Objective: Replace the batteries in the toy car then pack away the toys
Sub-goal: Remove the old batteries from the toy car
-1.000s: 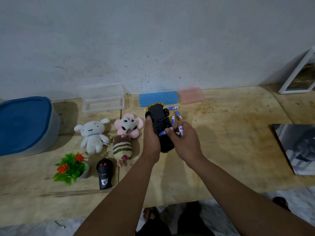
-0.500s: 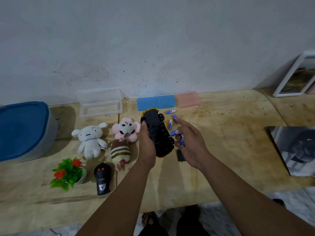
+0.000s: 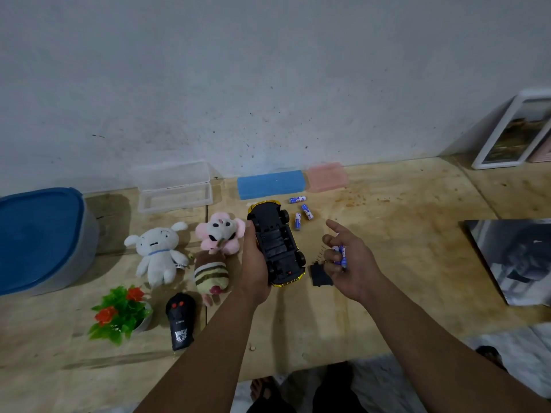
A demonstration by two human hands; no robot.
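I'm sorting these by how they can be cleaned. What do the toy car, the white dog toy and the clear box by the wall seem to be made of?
Toy car: hard plastic, matte black underside, shiny gold body edge, probably a metallic coating. White dog toy: soft plush fabric with a fuzzy surface. Clear box: transparent rigid plastic; the table shows through it.

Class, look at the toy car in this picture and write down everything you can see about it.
The toy car is held upside down in the left hand, above the wooden table. Its underside is black, seemingly plastic, with black wheels at the corners; a shiny yellow-gold body shows at both ends. The battery bay in the middle lies open and looks empty. Only the left hand touches it, fingers wrapped along one side. Its black battery cover lies on the table beside it.
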